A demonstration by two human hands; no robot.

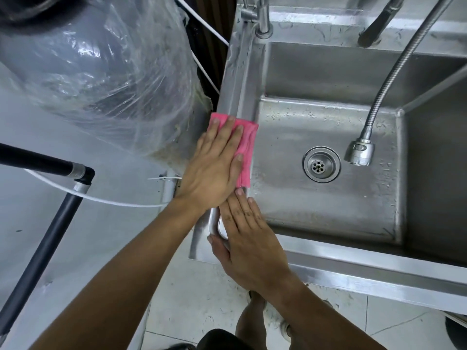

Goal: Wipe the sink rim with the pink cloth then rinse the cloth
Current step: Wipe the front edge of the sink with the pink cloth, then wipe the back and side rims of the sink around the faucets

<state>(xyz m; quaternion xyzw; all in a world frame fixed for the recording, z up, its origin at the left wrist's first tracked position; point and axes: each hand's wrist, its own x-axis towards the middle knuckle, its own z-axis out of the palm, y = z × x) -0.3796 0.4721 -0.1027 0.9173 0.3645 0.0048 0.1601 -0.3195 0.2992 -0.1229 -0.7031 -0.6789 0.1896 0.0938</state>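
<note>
Left hand (pixel 214 170), grip released, fingers flat, presses the folded pink cloth (pixel 243 145) on the stainless-steel sink's left rim (pixel 233 79), frame centre; right hand (pixel 249 238) rests flat, released, below; advise even pressure, overlapping strokes.

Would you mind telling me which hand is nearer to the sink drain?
Right. The right hand rests flat on the sink's front-left rim corner, nearer the drain. The left hand presses the pink cloth on the left rim, slightly farther.

Brushed stainless steel sink (pixel 328 210), wet and dull-shiny, soft pink cloth (pixel 246 140), glossy crinkled clear plastic bag (pixel 113 79)
</note>
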